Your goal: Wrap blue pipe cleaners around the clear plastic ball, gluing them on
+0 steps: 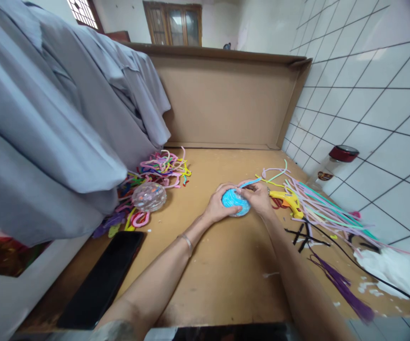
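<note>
I'm logging the room off the cardboard panel, which is standing at the far edge of the table. Right of the panel, a white tiled wall is running along, catching light. Behind it, a pale wall is rising, a wood-framed window showing. Barred window is glowing up-left; grey cloth is hanging left.

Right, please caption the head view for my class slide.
Left hand and right hand hold a round, blue-wrapped ball over a brown tabletop, near a yellow plastic glue gun.
</note>
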`<action>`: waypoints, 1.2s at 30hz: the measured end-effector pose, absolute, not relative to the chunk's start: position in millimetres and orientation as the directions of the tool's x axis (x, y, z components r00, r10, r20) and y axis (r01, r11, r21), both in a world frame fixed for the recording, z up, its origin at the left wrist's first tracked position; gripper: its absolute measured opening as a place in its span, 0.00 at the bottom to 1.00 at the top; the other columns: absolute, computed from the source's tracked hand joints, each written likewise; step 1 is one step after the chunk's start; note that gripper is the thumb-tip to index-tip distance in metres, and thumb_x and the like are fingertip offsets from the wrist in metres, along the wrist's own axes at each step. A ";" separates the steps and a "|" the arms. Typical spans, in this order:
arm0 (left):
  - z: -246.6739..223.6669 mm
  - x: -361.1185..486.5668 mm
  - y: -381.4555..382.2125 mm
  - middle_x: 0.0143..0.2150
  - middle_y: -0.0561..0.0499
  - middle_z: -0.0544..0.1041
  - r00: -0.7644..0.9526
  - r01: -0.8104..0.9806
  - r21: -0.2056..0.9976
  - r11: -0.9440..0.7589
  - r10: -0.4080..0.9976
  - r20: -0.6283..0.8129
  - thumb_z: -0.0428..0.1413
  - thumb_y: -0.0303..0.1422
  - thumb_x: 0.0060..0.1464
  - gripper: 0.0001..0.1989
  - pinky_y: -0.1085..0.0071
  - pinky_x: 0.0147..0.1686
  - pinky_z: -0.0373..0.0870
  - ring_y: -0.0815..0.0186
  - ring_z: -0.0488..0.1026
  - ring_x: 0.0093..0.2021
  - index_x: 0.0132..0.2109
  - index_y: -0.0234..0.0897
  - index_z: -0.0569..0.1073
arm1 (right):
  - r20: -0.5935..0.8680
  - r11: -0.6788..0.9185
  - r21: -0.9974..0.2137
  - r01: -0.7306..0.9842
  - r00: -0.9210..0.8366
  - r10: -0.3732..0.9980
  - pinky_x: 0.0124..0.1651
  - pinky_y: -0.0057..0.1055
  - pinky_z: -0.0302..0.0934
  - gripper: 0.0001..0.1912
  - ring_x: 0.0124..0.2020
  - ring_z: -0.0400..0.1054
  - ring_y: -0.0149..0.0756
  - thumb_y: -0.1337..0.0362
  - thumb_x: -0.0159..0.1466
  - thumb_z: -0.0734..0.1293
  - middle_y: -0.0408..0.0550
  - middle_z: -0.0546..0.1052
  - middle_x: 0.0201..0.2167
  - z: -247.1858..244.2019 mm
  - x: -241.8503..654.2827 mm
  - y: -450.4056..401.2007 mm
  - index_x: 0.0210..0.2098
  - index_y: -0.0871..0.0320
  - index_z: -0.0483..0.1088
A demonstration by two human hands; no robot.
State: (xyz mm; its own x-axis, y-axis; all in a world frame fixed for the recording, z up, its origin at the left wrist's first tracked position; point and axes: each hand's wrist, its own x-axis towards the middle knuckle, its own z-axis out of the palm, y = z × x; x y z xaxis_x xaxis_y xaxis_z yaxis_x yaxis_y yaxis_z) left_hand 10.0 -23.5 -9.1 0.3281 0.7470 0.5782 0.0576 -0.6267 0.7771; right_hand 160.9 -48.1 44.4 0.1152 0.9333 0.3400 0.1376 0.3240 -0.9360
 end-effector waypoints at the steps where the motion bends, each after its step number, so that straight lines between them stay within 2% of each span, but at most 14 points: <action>1: -9.3 9.9 -23.8 0.52 0.45 0.73 0.330 0.056 0.776 -0.628 0.746 0.579 0.67 0.39 0.38 0.29 0.56 0.56 0.66 0.55 0.70 0.53 0.50 0.39 0.71 | 0.336 0.321 -0.938 0.131 0.121 0.934 0.37 0.34 0.64 0.10 0.29 0.69 0.36 0.58 0.44 0.73 0.45 0.76 0.24 44.3 160.6 -47.8 0.24 0.57 0.74; 8: -10.3 10.1 -27.1 0.54 0.44 0.71 0.318 0.104 0.817 -0.567 0.797 0.513 0.67 0.38 0.37 0.37 0.57 0.54 0.67 0.56 0.70 0.52 0.55 0.39 0.65 | 0.327 0.310 -0.941 0.138 0.128 0.936 0.38 0.36 0.65 0.11 0.30 0.70 0.37 0.58 0.44 0.73 0.46 0.77 0.26 45.4 159.9 -48.7 0.25 0.58 0.74; 13: -9.3 10.1 -25.2 0.52 0.45 0.71 0.349 0.086 0.791 -0.606 0.762 0.546 0.67 0.38 0.38 0.31 0.57 0.55 0.65 0.55 0.69 0.53 0.50 0.39 0.69 | 0.327 0.304 -0.937 0.172 0.125 0.937 0.36 0.35 0.64 0.12 0.30 0.69 0.37 0.57 0.44 0.73 0.46 0.77 0.26 45.9 160.5 -49.2 0.24 0.57 0.73; 19: -8.7 10.9 -25.2 0.52 0.46 0.71 0.340 0.078 0.796 -0.600 0.767 0.544 0.67 0.35 0.36 0.30 0.57 0.55 0.65 0.56 0.69 0.53 0.50 0.39 0.69 | 0.373 0.336 -0.918 0.210 0.172 0.912 0.34 0.33 0.63 0.10 0.27 0.66 0.35 0.57 0.44 0.72 0.42 0.72 0.21 46.9 156.3 -50.1 0.20 0.55 0.69; 25: -8.3 12.0 -26.2 0.53 0.46 0.71 0.330 0.062 0.793 -0.606 0.762 0.557 0.68 0.33 0.35 0.30 0.56 0.57 0.64 0.55 0.69 0.54 0.49 0.39 0.70 | 0.382 0.352 -0.920 0.172 0.204 0.901 0.31 0.31 0.61 0.10 0.25 0.63 0.33 0.56 0.46 0.71 0.41 0.71 0.20 44.7 150.2 -50.2 0.21 0.54 0.68; 36: -7.7 12.2 -26.3 0.52 0.46 0.73 0.308 0.026 0.800 -0.600 0.766 0.564 0.68 0.33 0.35 0.29 0.56 0.58 0.64 0.56 0.70 0.54 0.48 0.38 0.71 | 0.409 0.377 -0.912 0.160 0.310 0.858 0.33 0.32 0.64 0.10 0.26 0.66 0.34 0.56 0.47 0.70 0.42 0.73 0.21 34.8 141.9 -48.3 0.23 0.54 0.69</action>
State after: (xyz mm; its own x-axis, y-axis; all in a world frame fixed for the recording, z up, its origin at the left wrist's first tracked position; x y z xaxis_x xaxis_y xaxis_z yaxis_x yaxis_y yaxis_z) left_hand 12.2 -26.3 -7.7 0.3079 0.7660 0.5644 0.0256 -0.5996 0.7999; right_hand 141.9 -48.3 34.8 0.3097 0.8585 0.4088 0.1598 0.3768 -0.9124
